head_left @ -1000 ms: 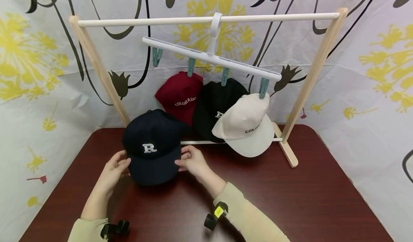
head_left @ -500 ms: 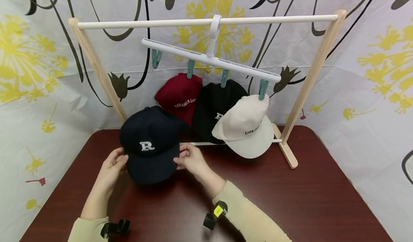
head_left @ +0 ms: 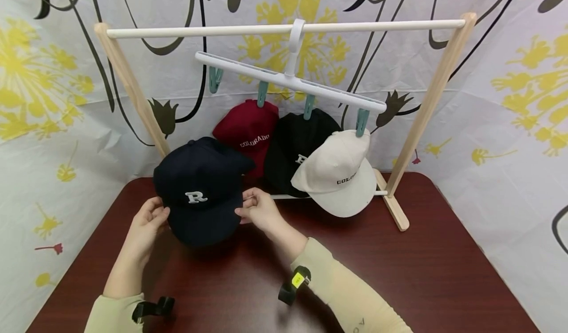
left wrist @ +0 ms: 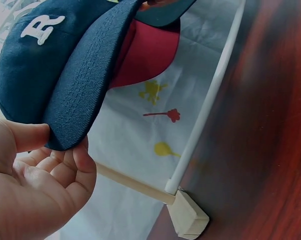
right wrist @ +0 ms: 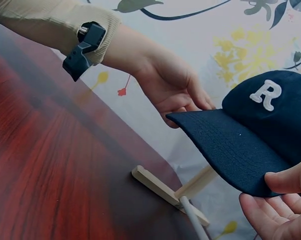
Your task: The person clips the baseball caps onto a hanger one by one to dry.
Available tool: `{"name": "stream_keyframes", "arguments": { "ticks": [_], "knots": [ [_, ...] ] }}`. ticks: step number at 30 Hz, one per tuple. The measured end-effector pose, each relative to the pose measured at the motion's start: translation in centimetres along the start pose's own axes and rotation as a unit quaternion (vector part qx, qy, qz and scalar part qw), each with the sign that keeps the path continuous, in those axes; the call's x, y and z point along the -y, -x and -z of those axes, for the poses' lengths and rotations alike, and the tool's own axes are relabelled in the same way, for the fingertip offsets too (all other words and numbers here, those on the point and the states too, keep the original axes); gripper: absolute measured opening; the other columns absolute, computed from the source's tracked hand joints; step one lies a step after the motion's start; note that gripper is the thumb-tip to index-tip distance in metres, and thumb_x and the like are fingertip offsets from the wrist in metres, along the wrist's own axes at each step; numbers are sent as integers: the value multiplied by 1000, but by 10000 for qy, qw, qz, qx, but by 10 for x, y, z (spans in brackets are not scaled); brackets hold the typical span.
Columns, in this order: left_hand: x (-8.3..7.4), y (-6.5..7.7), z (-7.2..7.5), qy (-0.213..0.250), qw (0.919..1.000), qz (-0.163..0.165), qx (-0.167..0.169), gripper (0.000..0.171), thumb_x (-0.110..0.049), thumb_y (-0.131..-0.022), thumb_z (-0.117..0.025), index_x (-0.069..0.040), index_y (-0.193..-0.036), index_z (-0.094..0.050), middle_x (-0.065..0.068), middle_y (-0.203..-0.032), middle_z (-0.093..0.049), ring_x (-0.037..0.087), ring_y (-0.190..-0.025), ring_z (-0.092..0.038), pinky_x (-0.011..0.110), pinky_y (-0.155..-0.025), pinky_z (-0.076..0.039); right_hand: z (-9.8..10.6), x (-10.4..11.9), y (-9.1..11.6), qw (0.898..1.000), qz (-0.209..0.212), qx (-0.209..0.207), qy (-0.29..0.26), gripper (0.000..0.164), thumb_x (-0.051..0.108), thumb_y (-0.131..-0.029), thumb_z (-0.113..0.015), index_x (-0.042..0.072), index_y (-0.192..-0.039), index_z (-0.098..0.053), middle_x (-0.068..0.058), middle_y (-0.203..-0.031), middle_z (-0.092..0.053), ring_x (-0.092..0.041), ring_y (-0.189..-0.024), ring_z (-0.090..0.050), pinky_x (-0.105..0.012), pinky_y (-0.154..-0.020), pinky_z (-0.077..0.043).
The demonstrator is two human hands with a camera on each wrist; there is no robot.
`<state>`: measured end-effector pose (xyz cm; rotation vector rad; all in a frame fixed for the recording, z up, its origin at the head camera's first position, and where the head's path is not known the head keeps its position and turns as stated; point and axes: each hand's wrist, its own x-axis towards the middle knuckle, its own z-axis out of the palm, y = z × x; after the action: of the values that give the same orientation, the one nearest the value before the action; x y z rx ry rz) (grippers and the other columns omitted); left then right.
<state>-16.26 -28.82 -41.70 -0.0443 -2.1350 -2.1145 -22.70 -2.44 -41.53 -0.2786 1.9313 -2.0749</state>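
Between both hands a navy baseball cap (head_left: 201, 180) with a white R is held in the air, its brim toward me. My left hand (head_left: 145, 222) pinches the brim's left edge, thumb on top and fingers beneath, as the left wrist view shows. On the opposite edge my right hand (head_left: 262, 209) pinches the brim the same way. Behind the cap hangs a tilted white hanger (head_left: 284, 79) with green clips. A red cap (head_left: 248, 126), a black cap (head_left: 288, 150) and a white cap (head_left: 341, 170) hang from it. The leftmost clip (head_left: 215, 80) holds nothing.
A wooden rack stands on the dark red table (head_left: 399, 274), with a white top rod (head_left: 377, 26) and a right post (head_left: 430, 106). Its foot (head_left: 397, 212) juts forward at the right. A patterned cloth (head_left: 510, 150) forms the backdrop.
Both hands have carried the navy cap slightly up and to the left, and it has tilted a little. The hanger and the other caps stay where they were.
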Motion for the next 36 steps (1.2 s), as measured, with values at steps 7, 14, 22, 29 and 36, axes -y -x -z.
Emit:
{"name": "stream_keyframes", "arguments": {
  "ticks": [7, 14, 22, 29, 36],
  "knots": [
    [-4, 0, 2, 455, 9986, -249, 116, 15, -7, -100, -48, -8, -112, -39, -9, -92, -65, 5, -75, -58, 22, -63, -47, -3, 25, 7, 9996, -3, 87, 252, 31, -11, -83, -66, -8, -111, -53, -11, -80, -59, -19, -64, -60, -43, -68, -56],
    [-7, 0, 5, 854, 9956, -372, 58, 12, -3, -100, -48, -8, -109, -41, -5, -86, -65, 7, -69, -58, 22, -60, -47, -8, 47, 14, 9992, -38, 26, 390, 30, -10, -84, -65, -9, -112, -54, -11, -81, -56, -19, -66, -60, -42, -71, -56],
    [-17, -1, 4, 999, 9937, -505, 92, 12, -6, -100, -48, -9, -110, -43, -4, -88, -67, 8, -72, -60, 21, -63, -48, -7, 41, -3, 9982, 1, 57, 603, 33, -8, -85, -65, -7, -116, -55, -10, -82, -56, -19, -68, -59, -41, -72, -56],
    [-22, -1, 2, 1281, 9887, -773, 58, 13, -4, -100, -47, -8, -112, -45, -2, -92, -68, 8, -78, -63, 20, -67, -50, -5, 35, -19, 9967, 203, 23, 785, 33, -2, -86, -68, -2, -117, -58, -10, -87, -60, -20, -72, -63, -37, -71, -56],
    [-26, -3, 2, 1510, 9845, -874, -189, 12, -4, -99, -48, -8, -110, -45, -1, -89, -68, 8, -79, -62, 19, -66, -49, -5, 49, -21, 9933, 604, -171, 973, 25, -2, -89, -64, -2, -114, -61, -10, -90, -64, -19, -80, -65, -32, -71, -56]
  ]
}}
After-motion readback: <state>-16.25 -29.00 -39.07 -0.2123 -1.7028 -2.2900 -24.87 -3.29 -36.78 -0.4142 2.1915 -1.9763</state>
